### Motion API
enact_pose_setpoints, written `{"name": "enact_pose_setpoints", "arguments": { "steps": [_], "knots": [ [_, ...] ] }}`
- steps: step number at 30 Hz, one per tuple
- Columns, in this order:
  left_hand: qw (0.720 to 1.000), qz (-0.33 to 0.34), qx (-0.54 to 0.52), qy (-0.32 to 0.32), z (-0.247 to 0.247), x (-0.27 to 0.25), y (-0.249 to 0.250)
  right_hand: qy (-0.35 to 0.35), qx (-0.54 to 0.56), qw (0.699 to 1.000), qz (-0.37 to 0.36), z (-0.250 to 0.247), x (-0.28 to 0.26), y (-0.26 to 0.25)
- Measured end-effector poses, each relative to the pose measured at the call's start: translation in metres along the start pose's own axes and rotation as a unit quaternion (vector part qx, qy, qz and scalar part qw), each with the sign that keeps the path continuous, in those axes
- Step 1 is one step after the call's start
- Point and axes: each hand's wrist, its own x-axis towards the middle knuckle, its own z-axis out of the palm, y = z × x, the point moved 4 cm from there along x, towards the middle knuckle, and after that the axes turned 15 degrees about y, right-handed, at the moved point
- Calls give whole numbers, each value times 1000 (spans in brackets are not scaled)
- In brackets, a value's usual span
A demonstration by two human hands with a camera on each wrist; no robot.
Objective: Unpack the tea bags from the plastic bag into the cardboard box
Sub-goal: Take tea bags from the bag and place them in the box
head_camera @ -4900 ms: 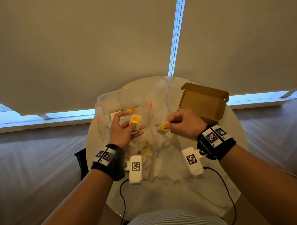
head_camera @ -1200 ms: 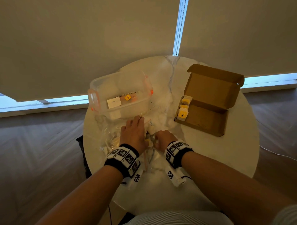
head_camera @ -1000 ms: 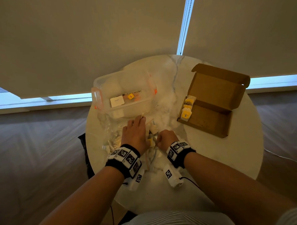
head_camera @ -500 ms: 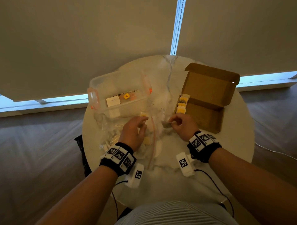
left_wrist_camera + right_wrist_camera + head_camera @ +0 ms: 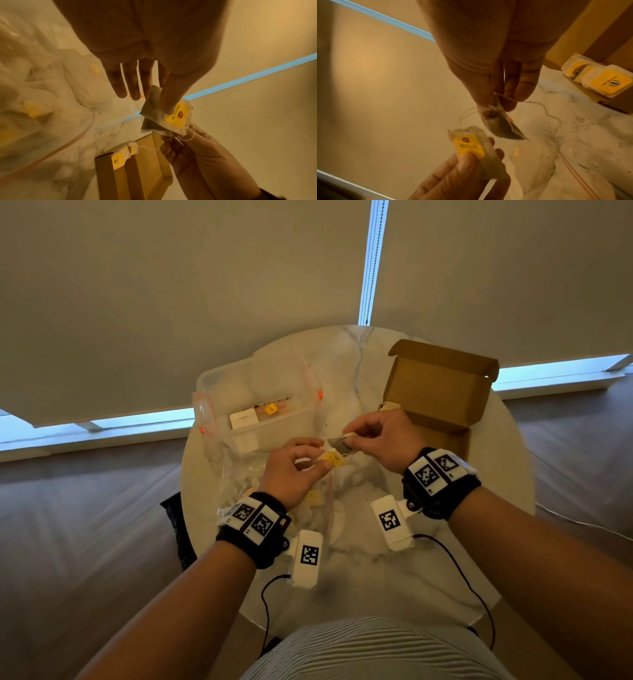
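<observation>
Over the middle of the table, my left hand pinches a tea bag with a yellow tag between thumb and forefinger. Close to its right, my right hand pinches a second, darker tea bag by its top. Thin white strings run loosely between the two bags. The open cardboard box stands behind my right hand, with several yellow-tagged tea bags at its left end. The clear plastic bag lies crumpled on the table under my left hand, more tea bags inside it.
A clear plastic container with orange clips stands at the back left of the round marble table. Dark tea crumbs dot the marble near the box. Closed blinds hang behind the table.
Both hands have come up out of the plastic bag, each with a tea bag. They now hold the two bags close together above the table.
</observation>
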Motion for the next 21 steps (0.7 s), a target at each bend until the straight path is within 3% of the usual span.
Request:
{"name": "enact_pose_setpoints", "arguments": {
  "steps": [4,7,11,15,21],
  "knots": [
    [1000,16,-2,-3,-2,0,2,-57,19,998,-19,5,-8,-10],
    [1000,-9,-23,1,-2,-2,2,-80,22,996,-24,9,-12,-12],
    [996,-67,-41,34,0,-4,-1,-79,79,994,20,8,-15,-11],
    [994,-73,-61,50,4,-3,1,-79,83,993,23,8,-16,-10],
    [999,-38,18,-33,18,3,-4,-38,57,997,30,6,-9,-5]
  ]
}}
